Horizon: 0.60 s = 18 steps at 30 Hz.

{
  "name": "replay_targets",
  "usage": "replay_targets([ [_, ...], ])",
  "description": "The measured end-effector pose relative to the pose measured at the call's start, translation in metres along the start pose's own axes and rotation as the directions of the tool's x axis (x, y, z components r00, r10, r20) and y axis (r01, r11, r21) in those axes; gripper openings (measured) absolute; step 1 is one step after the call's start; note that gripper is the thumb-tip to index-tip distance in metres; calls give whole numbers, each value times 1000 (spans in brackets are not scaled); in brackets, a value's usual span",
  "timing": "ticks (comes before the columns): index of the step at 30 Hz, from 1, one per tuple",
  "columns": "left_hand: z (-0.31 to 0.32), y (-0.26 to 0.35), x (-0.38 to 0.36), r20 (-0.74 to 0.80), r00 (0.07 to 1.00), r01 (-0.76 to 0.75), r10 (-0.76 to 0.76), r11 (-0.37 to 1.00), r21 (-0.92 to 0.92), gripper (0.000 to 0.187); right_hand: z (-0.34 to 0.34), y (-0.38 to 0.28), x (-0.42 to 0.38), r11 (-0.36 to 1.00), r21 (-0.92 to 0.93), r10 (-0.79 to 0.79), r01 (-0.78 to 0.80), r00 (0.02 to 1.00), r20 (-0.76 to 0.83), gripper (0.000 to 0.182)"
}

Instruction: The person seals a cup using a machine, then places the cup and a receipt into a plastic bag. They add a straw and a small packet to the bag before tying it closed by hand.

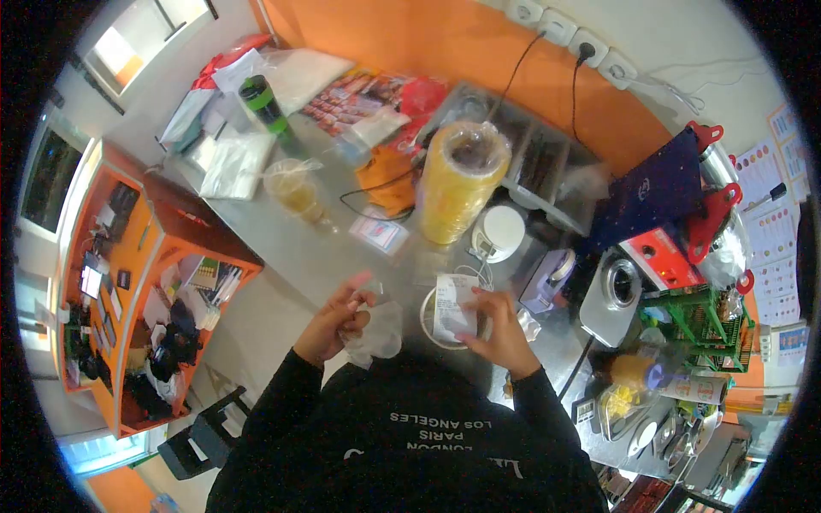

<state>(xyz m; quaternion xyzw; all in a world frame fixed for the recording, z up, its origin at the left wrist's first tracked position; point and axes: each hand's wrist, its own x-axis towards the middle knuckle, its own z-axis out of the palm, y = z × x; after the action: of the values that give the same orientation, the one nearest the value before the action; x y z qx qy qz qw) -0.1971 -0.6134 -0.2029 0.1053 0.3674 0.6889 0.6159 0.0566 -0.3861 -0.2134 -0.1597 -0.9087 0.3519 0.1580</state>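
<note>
My left hand (pixel 335 323) is closed on a crumpled, translucent plastic bag (pixel 378 332) that hangs below the fingers. A small pinkish spot shows at the fingertips; I cannot make out what it is. In my right hand (pixel 500 332) is a printed paper receipt (pixel 454 303), gripped along its right side between thumb and fingers. Beneath the receipt is a round white bowl or tub (pixel 427 321), mostly covered by the paper, so its contents are hidden. Both hands are close to my body, over the near edge of the metal table (pixel 291 248).
Beyond my hands stands a large yellow roll of plastic wrap (pixel 462 188). Right of it lie a round white scale (pixel 499 232) and a purple device (pixel 547 280). A knotted bag of yellowish liquid (pixel 298 195) and a green-black bottle (pixel 263 103) stand left. Grey bins (pixel 547 205) line the wall.
</note>
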Motion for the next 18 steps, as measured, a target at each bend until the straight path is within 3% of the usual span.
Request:
replay_targets([
  [5,-5,-13,-1,-86,996,18,-19,1000,-6,61,9,-2,-22,988,105,124,-114,988,-97,52],
  [8,-7,-29,8,-160,987,-47,35,996,-73,64,18,7,-32,986,53,161,-156,980,-114,42],
  [11,-14,-47,18,-128,992,-28,1,979,-204,68,22,1,-33,975,164,181,-151,965,-190,24],
  [14,-12,-60,25,-178,984,-23,-10,983,-184,69,33,-3,-30,783,606,347,-142,908,-236,14],
  [18,-10,-66,38,-223,975,-21,3,997,-77,63,33,2,-35,733,647,407,-208,897,-174,13],
])
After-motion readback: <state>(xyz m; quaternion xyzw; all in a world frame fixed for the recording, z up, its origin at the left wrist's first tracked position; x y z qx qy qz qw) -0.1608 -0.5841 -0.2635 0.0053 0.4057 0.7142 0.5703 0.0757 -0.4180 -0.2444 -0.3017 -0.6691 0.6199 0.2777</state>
